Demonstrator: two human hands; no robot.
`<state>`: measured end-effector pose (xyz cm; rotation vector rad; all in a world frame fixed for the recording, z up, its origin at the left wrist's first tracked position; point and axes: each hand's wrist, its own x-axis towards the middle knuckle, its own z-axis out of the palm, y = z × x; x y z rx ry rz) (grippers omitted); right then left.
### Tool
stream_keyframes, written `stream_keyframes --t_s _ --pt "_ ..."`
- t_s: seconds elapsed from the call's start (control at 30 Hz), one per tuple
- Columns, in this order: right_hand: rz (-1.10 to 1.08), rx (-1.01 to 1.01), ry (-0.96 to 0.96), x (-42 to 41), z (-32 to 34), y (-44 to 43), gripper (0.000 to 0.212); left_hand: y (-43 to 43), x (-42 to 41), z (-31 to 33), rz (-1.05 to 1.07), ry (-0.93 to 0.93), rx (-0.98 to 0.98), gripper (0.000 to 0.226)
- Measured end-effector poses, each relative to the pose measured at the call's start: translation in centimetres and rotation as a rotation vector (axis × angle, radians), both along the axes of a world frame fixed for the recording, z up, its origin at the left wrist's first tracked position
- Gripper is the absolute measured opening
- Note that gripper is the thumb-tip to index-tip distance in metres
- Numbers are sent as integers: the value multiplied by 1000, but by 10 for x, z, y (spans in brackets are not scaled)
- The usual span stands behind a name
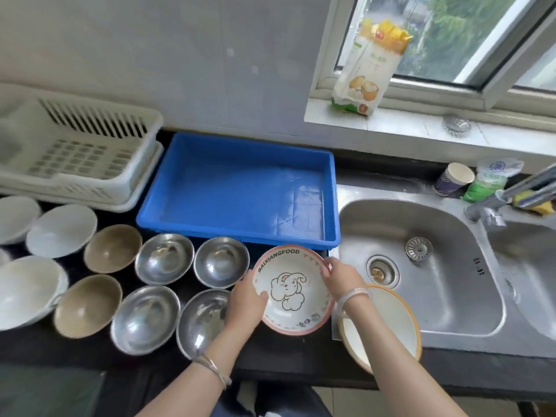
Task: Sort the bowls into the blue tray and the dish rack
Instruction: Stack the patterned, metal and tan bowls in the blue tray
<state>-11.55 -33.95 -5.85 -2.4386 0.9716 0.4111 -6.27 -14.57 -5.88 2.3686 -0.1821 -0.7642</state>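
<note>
Elephant bowl (293, 291): held over counter (276, 353), just before blue tray (234, 188) — glazed ceramic, stiff, breakable, probably slick.
Fingers (327, 266): left hand (245, 302), right hand (343, 278) pinching opposite rims.
Hold: rim, both sides.

I hold the elephant bowl (293, 291) by its rim, my left hand (245, 299) on one side and my right hand (340, 278) on the other. The blue tray (234, 188) lies just beyond my hands, and the steel bowls (164, 258) stand to the left of them.

Elephant bowl (293, 291) (tilted), near blue tray (240, 188)
</note>
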Motion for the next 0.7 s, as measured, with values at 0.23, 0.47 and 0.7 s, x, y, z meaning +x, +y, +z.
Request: stream_keyframes --t_s 0.23,0.47,0.7 --pt "38 71 -26 10 -5 -12 27 -6 0 -2 137 57 -40 28" --pt "41 185 -153 8 11 -15 22 8 10 9 233 -12 -73 24" --pt "31 271 -286 36 52 -13 18 27 49 41 399 -25 -184 9"
